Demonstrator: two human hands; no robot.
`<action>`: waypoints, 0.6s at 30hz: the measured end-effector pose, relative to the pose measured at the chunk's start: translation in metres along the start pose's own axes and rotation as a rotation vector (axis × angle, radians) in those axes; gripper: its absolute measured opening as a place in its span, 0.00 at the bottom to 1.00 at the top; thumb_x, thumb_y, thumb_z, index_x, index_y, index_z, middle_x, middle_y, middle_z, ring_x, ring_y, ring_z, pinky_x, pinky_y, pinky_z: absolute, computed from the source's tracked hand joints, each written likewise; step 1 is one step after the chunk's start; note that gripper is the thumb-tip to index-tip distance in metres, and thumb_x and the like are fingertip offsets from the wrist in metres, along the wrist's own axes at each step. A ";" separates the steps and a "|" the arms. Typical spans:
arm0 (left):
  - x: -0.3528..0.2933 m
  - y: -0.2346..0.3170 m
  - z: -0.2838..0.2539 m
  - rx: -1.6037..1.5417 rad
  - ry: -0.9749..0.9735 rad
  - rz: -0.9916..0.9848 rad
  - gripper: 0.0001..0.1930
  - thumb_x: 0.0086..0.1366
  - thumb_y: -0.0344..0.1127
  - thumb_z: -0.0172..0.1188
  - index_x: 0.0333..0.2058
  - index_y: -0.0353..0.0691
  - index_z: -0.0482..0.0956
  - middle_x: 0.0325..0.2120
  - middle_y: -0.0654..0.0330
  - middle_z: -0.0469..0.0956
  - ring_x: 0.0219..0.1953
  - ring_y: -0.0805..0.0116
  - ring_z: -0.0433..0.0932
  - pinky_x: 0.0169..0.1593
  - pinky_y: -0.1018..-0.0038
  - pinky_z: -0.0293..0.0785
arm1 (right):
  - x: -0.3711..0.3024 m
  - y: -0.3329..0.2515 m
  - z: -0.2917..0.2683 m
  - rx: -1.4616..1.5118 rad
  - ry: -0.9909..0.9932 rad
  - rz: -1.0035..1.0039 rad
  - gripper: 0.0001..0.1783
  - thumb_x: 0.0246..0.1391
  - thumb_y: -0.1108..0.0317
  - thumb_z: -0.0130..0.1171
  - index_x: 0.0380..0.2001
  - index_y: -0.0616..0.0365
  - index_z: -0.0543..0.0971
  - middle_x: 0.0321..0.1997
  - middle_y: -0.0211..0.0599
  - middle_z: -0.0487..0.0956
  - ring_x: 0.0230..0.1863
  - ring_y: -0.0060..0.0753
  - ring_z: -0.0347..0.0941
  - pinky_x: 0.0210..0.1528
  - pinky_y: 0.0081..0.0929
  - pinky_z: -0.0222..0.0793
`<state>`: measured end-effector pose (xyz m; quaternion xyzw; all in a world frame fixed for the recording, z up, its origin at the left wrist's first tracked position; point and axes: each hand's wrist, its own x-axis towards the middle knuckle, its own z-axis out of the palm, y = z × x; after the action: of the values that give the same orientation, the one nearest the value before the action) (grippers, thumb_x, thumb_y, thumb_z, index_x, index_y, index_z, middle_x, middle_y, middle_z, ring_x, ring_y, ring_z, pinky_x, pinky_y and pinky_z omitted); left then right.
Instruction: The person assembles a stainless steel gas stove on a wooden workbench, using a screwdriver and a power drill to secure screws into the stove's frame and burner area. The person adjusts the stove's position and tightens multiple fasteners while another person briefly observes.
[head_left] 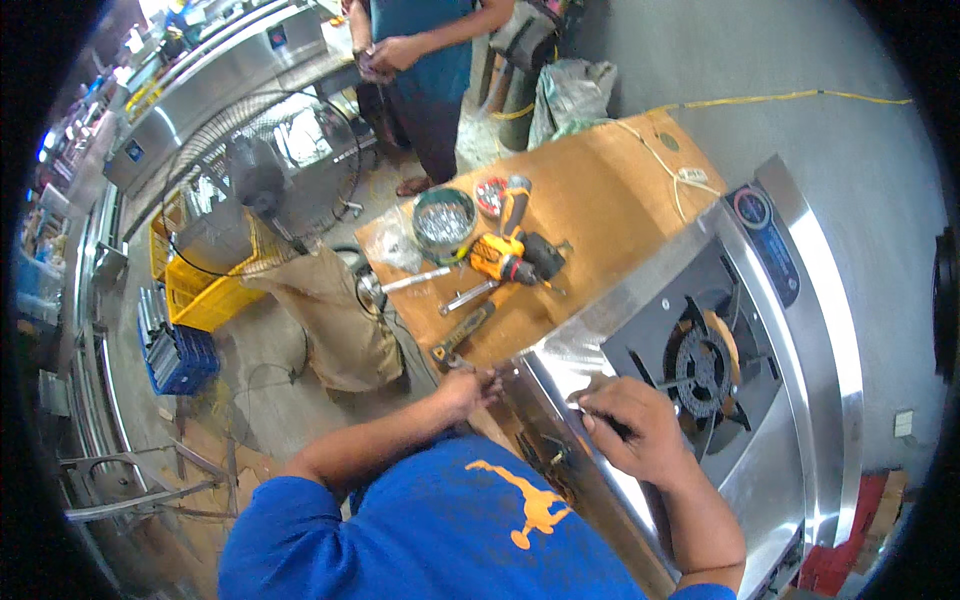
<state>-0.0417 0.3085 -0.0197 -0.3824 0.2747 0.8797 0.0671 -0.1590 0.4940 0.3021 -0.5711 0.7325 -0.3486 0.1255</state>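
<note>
Left hand [468,394]: curling at the front corner of the steel stove [758,474], grip unclear.
Right hand [634,426]: bending fingers over the front edge; cannot tell if pinching anything.
Stove: sitting centre to lower right of frame.
Edge care: bracing left, keeping right fingertips light would likely suit.

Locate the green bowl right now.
In the head view, the green bowl sits left of centre on the wooden table, near its far-left corner, between the clear plastic bag and red tub.
</note>
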 end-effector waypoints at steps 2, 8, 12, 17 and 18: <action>-0.004 0.006 0.001 -0.025 0.018 -0.095 0.07 0.73 0.30 0.54 0.47 0.38 0.75 0.37 0.60 0.80 0.40 0.64 0.80 0.43 0.65 0.78 | 0.001 0.000 0.000 0.010 0.001 0.003 0.09 0.52 0.72 0.65 0.38 0.59 0.83 0.36 0.43 0.83 0.41 0.47 0.81 0.44 0.39 0.78; -0.023 0.015 0.014 0.634 0.137 0.342 0.10 0.66 0.34 0.66 0.40 0.36 0.77 0.35 0.55 0.83 0.38 0.62 0.83 0.45 0.65 0.79 | -0.004 0.001 0.000 0.021 -0.019 0.040 0.10 0.52 0.72 0.65 0.39 0.59 0.83 0.38 0.43 0.83 0.41 0.46 0.81 0.43 0.37 0.78; -0.033 0.023 0.016 1.022 0.189 0.574 0.16 0.59 0.40 0.72 0.40 0.36 0.80 0.33 0.51 0.84 0.36 0.56 0.83 0.44 0.63 0.77 | -0.006 0.002 -0.001 0.009 -0.025 0.030 0.12 0.52 0.70 0.65 0.41 0.57 0.83 0.40 0.42 0.83 0.43 0.47 0.81 0.46 0.38 0.78; -0.033 0.040 0.015 1.137 -0.051 0.278 0.17 0.69 0.45 0.63 0.43 0.34 0.81 0.32 0.56 0.85 0.32 0.65 0.82 0.38 0.68 0.78 | -0.007 0.001 -0.002 -0.010 -0.032 0.017 0.11 0.52 0.71 0.64 0.40 0.58 0.84 0.41 0.41 0.84 0.45 0.45 0.81 0.48 0.37 0.77; -0.032 0.042 0.016 1.062 -0.138 0.206 0.18 0.71 0.47 0.61 0.44 0.34 0.81 0.32 0.56 0.84 0.31 0.66 0.82 0.36 0.68 0.78 | -0.007 0.000 -0.002 -0.017 -0.031 0.022 0.10 0.52 0.72 0.64 0.40 0.59 0.84 0.41 0.41 0.84 0.45 0.44 0.81 0.48 0.36 0.77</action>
<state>-0.0433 0.2847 0.0305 -0.2085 0.7121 0.6452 0.1824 -0.1579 0.5010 0.3016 -0.5693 0.7398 -0.3318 0.1358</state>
